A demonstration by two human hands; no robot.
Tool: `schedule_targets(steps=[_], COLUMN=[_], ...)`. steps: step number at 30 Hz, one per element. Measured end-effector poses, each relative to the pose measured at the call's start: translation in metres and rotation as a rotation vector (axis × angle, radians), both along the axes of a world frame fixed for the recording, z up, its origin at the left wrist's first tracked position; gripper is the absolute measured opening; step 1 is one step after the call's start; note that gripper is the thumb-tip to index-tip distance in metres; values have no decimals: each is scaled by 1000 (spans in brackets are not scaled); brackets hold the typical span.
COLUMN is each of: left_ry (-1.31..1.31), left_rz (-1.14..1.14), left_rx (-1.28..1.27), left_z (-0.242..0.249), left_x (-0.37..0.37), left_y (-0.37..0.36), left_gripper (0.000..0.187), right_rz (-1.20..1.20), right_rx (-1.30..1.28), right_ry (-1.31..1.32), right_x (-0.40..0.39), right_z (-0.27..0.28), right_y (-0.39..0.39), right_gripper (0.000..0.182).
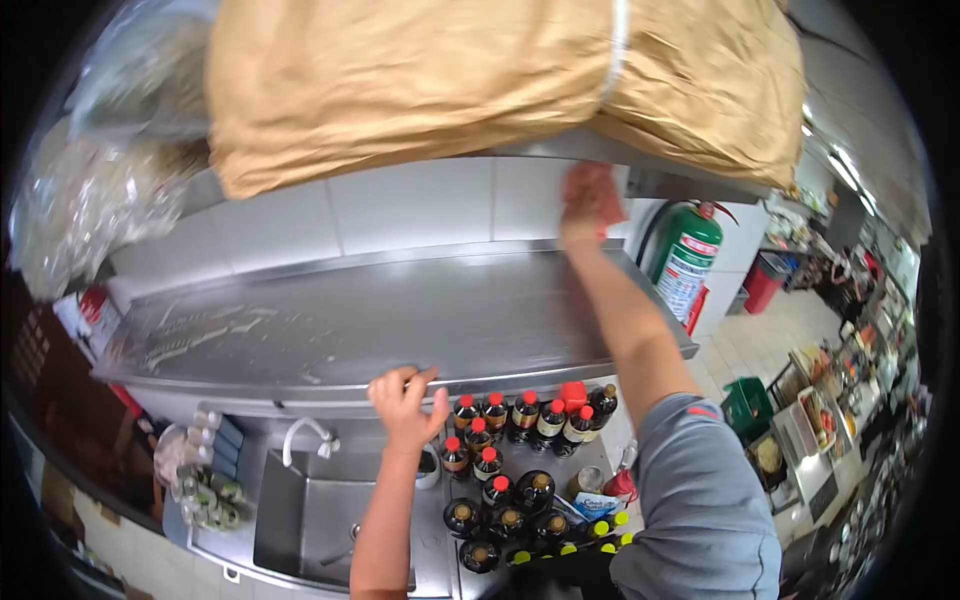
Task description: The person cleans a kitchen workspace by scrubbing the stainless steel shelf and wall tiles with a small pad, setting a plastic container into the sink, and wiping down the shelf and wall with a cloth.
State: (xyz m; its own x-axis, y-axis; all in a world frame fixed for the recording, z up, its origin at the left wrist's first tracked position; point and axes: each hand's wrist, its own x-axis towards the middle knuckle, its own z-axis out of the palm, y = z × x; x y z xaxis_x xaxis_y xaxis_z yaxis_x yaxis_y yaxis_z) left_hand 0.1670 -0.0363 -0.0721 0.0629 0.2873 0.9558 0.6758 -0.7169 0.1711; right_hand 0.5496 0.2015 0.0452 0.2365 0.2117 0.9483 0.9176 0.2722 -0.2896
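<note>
My right hand (582,212) is closed around a red cloth (598,185) and presses it near the white tiled wall, above the right end of a steel shelf (420,310). The hand and cloth are slightly blurred. My left hand (405,400) rests at the shelf's front edge, its fingers bent over the rim and the thumb apart. Whitish streaks and specks (215,330) mark the shelf's left part, while the right part looks shiny.
Overhead sits a large brown paper-wrapped bundle (420,90), with plastic bags (110,200) to its left. A green fire extinguisher (688,255) hangs right of the shelf. Below are a sink (300,520) with a faucet (310,440) and several dark, red-capped bottles (525,415).
</note>
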Motion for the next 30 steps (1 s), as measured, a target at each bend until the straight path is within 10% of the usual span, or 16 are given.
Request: schedule_targets(steps=[2, 7, 10, 14, 23, 29, 30], left_ry=[-11, -84, -100, -134, -92, -90, -97], left_rz=[1, 31, 48, 57, 52, 97, 97], left_rx=[-9, 27, 70, 154, 248, 269, 261], left_z=[-3, -6, -6, -10, -29, -40, -37], left_x=[-1, 6, 8, 10, 7, 4, 1], left_y=[1, 6, 9, 18, 34, 44, 41], left_gripper=[26, 21, 19, 15, 18, 19, 19], right_rz=[-571, -165, -280, -411, 322, 257, 436], right_rx=[-547, 95, 31, -194, -275, -455, -687], right_ry=[-189, -259, 164, 60, -216, -1022, -824], right_x=[20, -27, -98, -228, -509, -547, -537], right_z=[13, 56, 80, 101, 86, 64, 64], right_y=[0, 21, 60, 72, 115, 124, 106], right_gripper=[65, 58, 56, 60, 66, 58, 58])
